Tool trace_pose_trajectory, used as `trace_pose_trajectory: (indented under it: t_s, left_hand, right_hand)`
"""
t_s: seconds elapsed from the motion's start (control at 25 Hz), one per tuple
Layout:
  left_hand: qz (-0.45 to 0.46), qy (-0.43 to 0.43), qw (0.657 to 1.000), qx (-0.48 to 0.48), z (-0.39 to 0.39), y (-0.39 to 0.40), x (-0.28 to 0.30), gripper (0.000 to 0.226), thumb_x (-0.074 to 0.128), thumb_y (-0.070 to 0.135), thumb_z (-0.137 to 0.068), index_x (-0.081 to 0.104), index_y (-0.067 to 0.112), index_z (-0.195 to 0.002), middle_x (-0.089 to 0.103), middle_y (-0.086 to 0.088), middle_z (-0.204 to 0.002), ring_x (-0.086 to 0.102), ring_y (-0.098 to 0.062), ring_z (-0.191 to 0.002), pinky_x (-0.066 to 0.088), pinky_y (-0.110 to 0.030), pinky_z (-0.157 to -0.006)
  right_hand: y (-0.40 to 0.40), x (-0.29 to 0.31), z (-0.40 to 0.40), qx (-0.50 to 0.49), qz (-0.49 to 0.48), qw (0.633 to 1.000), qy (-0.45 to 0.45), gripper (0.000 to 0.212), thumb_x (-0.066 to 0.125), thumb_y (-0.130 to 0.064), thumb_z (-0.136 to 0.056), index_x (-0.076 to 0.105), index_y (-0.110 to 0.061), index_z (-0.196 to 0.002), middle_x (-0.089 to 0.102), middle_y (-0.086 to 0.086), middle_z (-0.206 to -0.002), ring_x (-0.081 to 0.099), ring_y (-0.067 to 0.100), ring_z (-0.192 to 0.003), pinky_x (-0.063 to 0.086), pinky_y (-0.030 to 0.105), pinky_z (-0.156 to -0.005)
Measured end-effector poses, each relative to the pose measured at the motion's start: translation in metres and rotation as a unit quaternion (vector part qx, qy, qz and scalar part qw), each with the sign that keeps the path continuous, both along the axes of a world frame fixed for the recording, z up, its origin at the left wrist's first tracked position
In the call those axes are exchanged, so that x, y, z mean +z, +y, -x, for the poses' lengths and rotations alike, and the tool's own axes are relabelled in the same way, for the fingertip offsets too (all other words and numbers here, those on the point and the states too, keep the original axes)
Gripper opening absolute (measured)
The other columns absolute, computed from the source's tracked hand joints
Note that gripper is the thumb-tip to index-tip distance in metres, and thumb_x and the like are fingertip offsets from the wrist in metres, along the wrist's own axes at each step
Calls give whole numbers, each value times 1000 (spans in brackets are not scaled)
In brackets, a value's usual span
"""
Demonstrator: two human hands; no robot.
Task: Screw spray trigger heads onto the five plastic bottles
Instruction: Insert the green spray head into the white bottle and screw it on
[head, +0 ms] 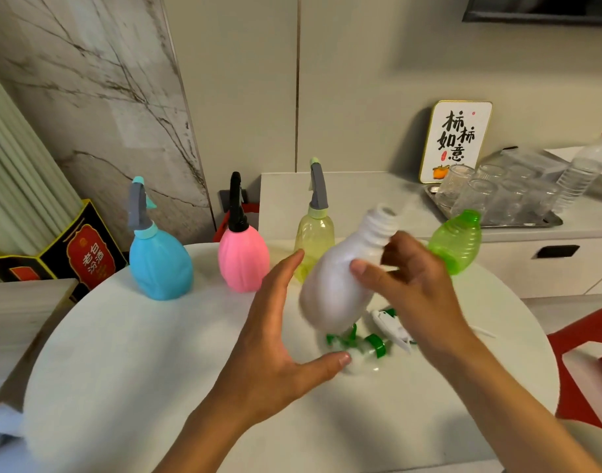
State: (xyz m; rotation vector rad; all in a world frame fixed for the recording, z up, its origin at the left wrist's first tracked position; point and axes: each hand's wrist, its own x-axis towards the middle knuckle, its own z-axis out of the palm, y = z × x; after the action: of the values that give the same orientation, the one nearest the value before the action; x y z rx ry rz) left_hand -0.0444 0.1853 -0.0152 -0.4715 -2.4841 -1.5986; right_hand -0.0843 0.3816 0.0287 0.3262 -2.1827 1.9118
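We see the white bottle tilted in mid-air over the round white table, its open threaded neck pointing up and away, with no trigger head on it. The right hand grips it just below the neck, thumb across the near side and fingers curled round the far side. The left hand is beside the bottle's lower body, fingers straight and spread, thumb reaching under its base; we cannot tell whether the palm touches the plastic (the bottle is blurred).

Under the right hand and wrist, two loose trigger heads lie on the table: a white trigger head and, nearer the left thumb, a green trigger head, both partly hidden.

Just beyond the right hand's knuckles stands the green bottle, also uncapped. Beyond the left hand's fingertips stand three finished ones in a row: the yellow bottle closest, then the pink bottle, then the blue bottle furthest out.

Farther beyond the right hand, on a counter, a metal tray holds upturned glasses.
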Motion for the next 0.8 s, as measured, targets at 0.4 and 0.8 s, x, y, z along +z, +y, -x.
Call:
trace_pose_trajectory:
  t_s: [0.4,0.8]
  left_hand:
    - [-17,-47,994,100,2,-11,-4,84,82,63,-48,40,59,-121,55,37,-111,58,8,-99,55,-14,-66]
    - [27,-31,996,79,-1,-6,-2,78,80,64,-50,36,69,-114,52,44,-112,56,12,-100,49,-6,-60]
  right_hand:
    - [47,-10,20,91,-523,842,-99,31,59,-11,-91,64,-29,-116,68,-7,-118,61,13,-97,46,30,-83]
    - [63,-44,33,65,-618,757,-204,16,59,-22,-86,46,-26,-94,56,-10,-82,48,14,-72,29,26,-57]
